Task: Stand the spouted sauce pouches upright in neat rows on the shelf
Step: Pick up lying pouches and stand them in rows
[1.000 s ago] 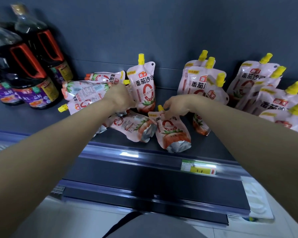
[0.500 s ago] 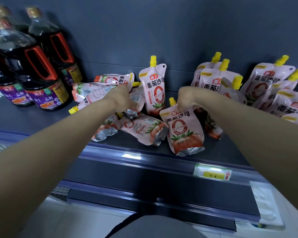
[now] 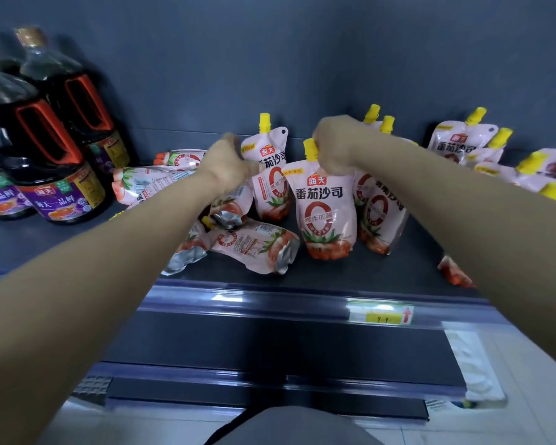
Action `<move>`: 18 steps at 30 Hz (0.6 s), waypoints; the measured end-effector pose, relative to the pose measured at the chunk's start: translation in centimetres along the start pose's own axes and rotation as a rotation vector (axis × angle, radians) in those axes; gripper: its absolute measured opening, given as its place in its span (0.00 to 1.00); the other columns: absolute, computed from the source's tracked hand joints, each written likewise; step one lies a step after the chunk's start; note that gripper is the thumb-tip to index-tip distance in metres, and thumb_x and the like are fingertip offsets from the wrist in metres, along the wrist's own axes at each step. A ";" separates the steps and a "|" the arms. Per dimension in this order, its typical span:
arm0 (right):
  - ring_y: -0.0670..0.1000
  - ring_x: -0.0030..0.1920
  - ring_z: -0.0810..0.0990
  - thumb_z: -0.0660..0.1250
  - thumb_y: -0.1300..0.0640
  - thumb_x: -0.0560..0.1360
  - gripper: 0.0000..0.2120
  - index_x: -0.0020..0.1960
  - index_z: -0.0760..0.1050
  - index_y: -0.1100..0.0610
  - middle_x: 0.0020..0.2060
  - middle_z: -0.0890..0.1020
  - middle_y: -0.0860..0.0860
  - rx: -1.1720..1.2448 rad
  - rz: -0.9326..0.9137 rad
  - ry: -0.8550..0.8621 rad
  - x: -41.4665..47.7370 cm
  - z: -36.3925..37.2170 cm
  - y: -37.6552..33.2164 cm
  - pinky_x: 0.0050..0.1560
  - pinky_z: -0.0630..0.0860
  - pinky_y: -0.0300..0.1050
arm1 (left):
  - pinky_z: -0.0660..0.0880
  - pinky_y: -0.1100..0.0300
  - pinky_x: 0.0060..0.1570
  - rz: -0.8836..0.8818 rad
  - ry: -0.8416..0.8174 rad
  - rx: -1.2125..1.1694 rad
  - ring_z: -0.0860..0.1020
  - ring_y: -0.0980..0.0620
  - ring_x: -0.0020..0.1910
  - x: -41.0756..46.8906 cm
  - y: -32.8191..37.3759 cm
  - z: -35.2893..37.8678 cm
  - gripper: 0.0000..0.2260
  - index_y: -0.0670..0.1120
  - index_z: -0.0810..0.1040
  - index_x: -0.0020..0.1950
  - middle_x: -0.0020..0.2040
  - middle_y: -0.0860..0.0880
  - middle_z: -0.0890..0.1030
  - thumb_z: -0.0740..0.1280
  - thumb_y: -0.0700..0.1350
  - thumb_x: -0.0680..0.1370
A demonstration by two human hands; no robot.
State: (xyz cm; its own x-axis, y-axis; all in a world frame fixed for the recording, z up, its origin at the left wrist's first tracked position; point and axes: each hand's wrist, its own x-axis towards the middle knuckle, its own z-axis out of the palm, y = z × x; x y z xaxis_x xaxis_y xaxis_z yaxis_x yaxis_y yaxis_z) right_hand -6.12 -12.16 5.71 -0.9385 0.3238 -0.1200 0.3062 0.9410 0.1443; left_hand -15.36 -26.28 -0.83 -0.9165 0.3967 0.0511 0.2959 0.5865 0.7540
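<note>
a: where's the pouch now?
b: the front pouch [image 3: 326, 207] hangs upright near the front of the shelf [image 3: 398, 271], base about at shelf level, can't tell if it touches. the right hand [image 3: 336, 146] has its fingers clamped on the top edge beside the yellow spout [image 3: 310, 148]
a: and the left hand [image 3: 228, 165]?
b: fingers curled round the top of a second pouch [image 3: 233, 203], as far as i can see, its silver base dangling over the lying pouches [image 3: 254, 245]
a: what worries you?
b: soft bases. released early, the front pouch likely flops forward over the lip, or back into the standing pouch [image 3: 270, 175] and topples it. the lying pouches sit just beside its landing spot, so the base may catch on one and tilt. the second pouch has no bare shelf beneath it until those are moved
</note>
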 end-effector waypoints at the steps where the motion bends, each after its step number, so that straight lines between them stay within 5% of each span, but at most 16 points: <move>1: 0.56 0.35 0.71 0.60 0.67 0.74 0.10 0.34 0.67 0.61 0.30 0.69 0.54 0.051 0.018 0.023 -0.3 0.0 0.3 0.28 0.61 0.40 | 0.72 0.56 0.57 0.008 -0.003 -0.040 0.75 0.46 0.60 0.4 0.3 0.0 0.28 0.41 0.65 0.70 0.62 0.45 0.75 0.71 0.45 0.73; 8: 0.54 0.42 0.69 0.65 0.59 0.75 0.02 0.44 0.74 0.56 0.39 0.75 0.56 0.133 0.059 -0.022 -3.1 -1.1 1.3 0.48 0.73 0.48 | 0.73 0.58 0.45 0.023 -0.014 -0.101 0.78 0.47 0.43 2.4 0.7 1.2 0.04 0.43 0.77 0.48 0.46 0.45 0.80 0.69 0.39 0.74; 12: 0.54 0.44 0.70 0.66 0.58 0.75 0.13 0.57 0.77 0.62 0.34 0.72 0.52 0.127 0.091 -0.039 -4.2 -0.9 2.8 0.40 0.67 0.44 | 0.75 0.57 0.45 0.035 -0.014 -0.121 0.78 0.49 0.42 3.1 0.9 1.6 0.06 0.43 0.79 0.51 0.45 0.46 0.80 0.68 0.38 0.74; 16: 0.53 0.46 0.69 0.68 0.53 0.75 0.18 0.58 0.76 0.64 0.45 0.74 0.55 -0.094 0.143 -0.127 -5.8 -1.0 3.6 0.29 0.60 0.40 | 0.75 0.59 0.40 0.070 -0.021 -0.123 0.78 0.49 0.40 3.3 1.0 1.8 0.05 0.46 0.78 0.47 0.43 0.46 0.80 0.69 0.38 0.74; 18: 0.53 0.48 0.71 0.68 0.52 0.74 0.21 0.63 0.75 0.63 0.48 0.75 0.55 -0.102 0.162 -0.148 -6.2 -1.0 4.3 0.32 0.65 0.42 | 0.75 0.62 0.34 0.074 -0.025 -0.128 0.78 0.49 0.38 3.4 1.1 1.8 0.04 0.46 0.78 0.46 0.43 0.46 0.80 0.69 0.38 0.73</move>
State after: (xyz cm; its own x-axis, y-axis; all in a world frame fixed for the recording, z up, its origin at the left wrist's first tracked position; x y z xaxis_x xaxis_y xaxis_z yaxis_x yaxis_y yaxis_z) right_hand 0.82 -10.21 8.07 -0.8424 0.4878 -0.2290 0.4261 0.8631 0.2709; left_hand -17.66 -23.02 -1.05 -0.8860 0.4538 0.0951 0.3245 0.4603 0.8264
